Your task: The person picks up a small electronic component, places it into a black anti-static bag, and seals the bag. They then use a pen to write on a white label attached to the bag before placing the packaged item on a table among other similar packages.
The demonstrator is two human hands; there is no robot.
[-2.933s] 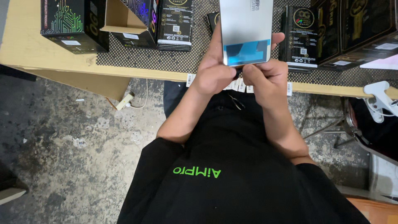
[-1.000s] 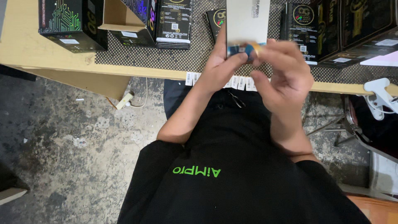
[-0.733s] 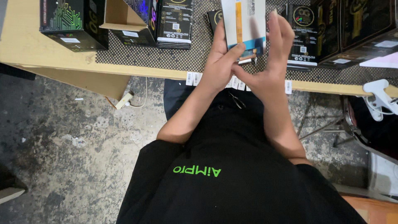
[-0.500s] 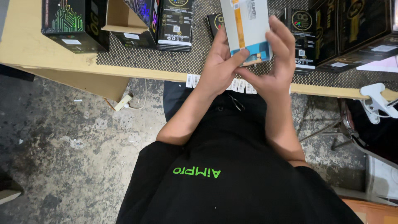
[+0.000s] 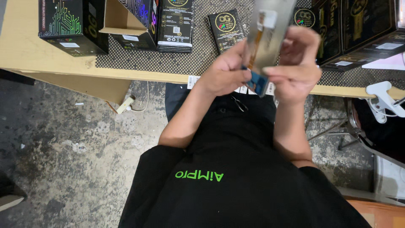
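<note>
Both hands grip one flat silvery packet [image 5: 270, 38], held up above the table [image 5: 50, 63] — left hand [image 5: 225, 74] pinching its lower left edge, right hand [image 5: 295, 63] clamped on the right side (fingers curled). Behind: roughly six dark boxes — one open [image 5: 126, 21].

Black boxes [image 5: 71, 25] on table; hand-held silver package [image 5: 270, 33].

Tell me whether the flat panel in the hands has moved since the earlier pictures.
Yes. The flat panel has turned from broad face to nearly edge-on and tilted right, against the small black box on the table; both hands grip it.
</note>
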